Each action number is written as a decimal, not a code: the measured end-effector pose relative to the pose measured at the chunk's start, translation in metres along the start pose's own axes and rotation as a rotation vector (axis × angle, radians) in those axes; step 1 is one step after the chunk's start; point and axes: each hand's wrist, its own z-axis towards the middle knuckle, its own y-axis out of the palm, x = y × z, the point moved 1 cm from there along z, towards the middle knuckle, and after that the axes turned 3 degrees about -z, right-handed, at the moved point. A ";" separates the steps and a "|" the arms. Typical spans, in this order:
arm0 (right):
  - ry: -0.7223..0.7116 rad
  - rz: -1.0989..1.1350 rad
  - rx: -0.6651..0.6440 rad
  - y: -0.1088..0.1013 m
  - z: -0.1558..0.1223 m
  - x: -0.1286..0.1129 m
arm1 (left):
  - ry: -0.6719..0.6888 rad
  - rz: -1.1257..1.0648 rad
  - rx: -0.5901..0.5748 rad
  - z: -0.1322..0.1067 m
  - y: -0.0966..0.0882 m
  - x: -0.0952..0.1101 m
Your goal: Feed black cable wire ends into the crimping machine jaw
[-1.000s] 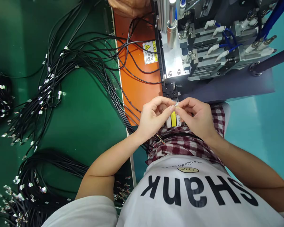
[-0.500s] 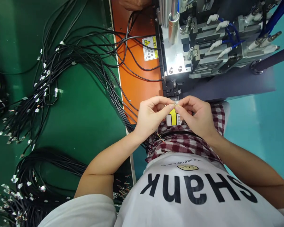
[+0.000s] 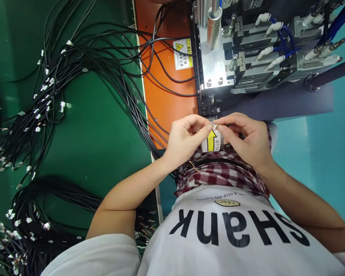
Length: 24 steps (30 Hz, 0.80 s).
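My left hand (image 3: pixel 186 138) is closed, thumb and forefinger pinched together, in front of the machine (image 3: pixel 214 71). Facing it, my right hand (image 3: pixel 245 140) also pinches with thumb and forefinger. Between the fingertips shows a tiny pale, shiny piece (image 3: pixel 215 126), too small for me to name. Just under the fingers sits a white label with a yellow arrow (image 3: pixel 211 143). Black cables (image 3: pixel 149 136) run beside my left hand to my lap, where thin stripped coloured wire ends (image 3: pixel 194 166) stick out.
Bundles of black cables with shiny connector ends (image 3: pixel 43 103) lie on the green table (image 3: pixel 103 134). More cables (image 3: pixel 57 191) lie nearer me. An orange plate (image 3: pixel 166 111) with a warning label (image 3: pixel 183 53) adjoins the machine. Blue air tubes (image 3: pixel 286 40) run at its right.
My right hand has drawn slightly to the right, opening a small gap between the two hands' fingertips. More of the arrow label shows. Another person's hand at the top has mostly left the view.
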 end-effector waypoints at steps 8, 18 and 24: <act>0.132 0.092 -0.023 -0.001 0.004 0.002 | 0.036 0.033 -0.007 -0.001 -0.002 -0.006; 0.180 0.158 -0.041 -0.003 0.008 0.005 | 0.056 0.048 -0.011 -0.001 -0.002 -0.008; 0.177 0.136 -0.072 -0.005 0.012 0.005 | 0.045 0.041 -0.026 -0.001 -0.001 -0.008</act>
